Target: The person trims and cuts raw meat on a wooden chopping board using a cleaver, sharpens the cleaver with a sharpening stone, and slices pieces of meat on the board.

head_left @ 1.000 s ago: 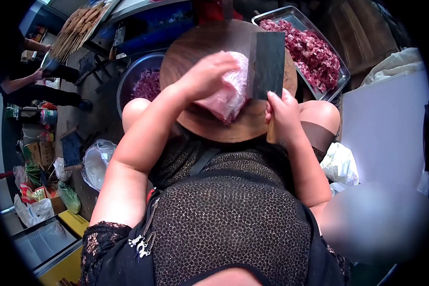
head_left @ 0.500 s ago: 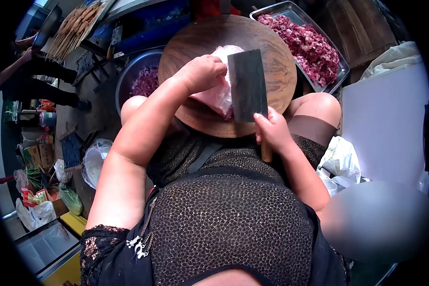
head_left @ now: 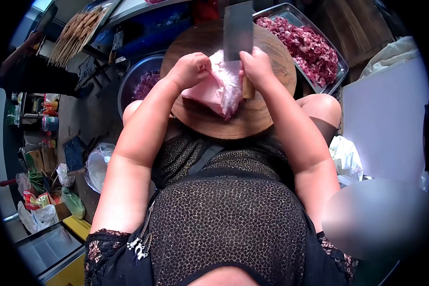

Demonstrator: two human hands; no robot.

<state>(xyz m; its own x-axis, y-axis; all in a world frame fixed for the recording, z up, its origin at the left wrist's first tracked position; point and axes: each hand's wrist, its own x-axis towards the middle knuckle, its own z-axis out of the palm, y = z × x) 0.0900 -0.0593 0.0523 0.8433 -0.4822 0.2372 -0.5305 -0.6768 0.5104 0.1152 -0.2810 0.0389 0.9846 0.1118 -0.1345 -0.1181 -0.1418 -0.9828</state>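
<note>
Board [head_left: 281,59]: round, thick, brown wood with darker grain, set between the knees of the seated person [head_left: 224,214]; it carries the piece being worked on.
Tray [head_left: 294,16]: rectangular, silver metal, at the far right beside the board; heaped with small red-and-white meat chunks [head_left: 305,50], so a good share of cutting looks done.
Bowl [head_left: 127,78]: round, grey metal, left of the board and partly hidden; dark pinkish-red pieces [head_left: 147,83] lie inside, though whether these are finished cannot be told.
Slab [head_left: 219,90]: pale pink meat with a whitish, fatty surface, lying on the middle of the board between the two hands; being one large piece, it appears to be what is left, putting the work partway along.
Cleaver [head_left: 238,31]: dark grey, rectangular metal blade with a light-brown wooden handle [head_left: 248,89]; the blade points to the far side, blurred, so contact with the slab is unclear.
Right hand [head_left: 256,66]: closed around the cleaver where handle meets blade, just right of the slab.
Left hand [head_left: 189,71]: curled narrow at the slab's left edge; I cannot tell whether it pinches the meat.
</note>
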